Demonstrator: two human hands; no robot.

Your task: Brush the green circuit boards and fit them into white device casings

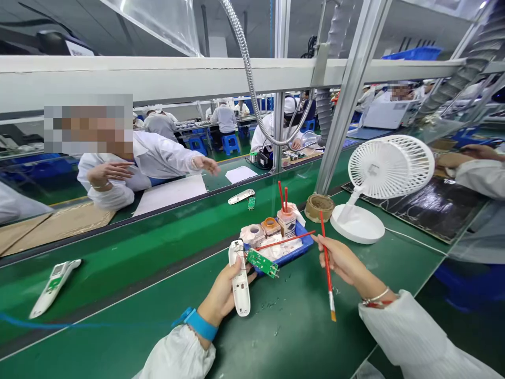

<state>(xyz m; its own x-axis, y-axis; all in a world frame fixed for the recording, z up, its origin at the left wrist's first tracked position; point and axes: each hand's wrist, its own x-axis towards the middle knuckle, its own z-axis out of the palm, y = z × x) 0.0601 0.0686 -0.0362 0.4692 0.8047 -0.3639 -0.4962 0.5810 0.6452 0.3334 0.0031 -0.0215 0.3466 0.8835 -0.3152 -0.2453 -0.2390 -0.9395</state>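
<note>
My left hand (223,292) grips a white plastic device housing (240,295), upright with its open side up. A green circuit board (262,263) sits by the housing's top end, just past my fingers, over the tray's corner; I cannot tell if it is attached. My right hand (339,260) holds a red-handled paintbrush (327,273) with its bristles pointing down. Just beyond both hands is a blue tray (294,252) holding small pots, white cloth and a red-handled brush (286,240) lying across it. Two red sticks stand in a labelled pot (286,222).
A white desk fan (379,179) stands right of the tray, beside a woven ring holder (319,208). A white device (55,287) lies on the green bench (165,295) at left. Beyond a glass divider, a co-worker's white sleeve (158,163) reaches across the opposite bench.
</note>
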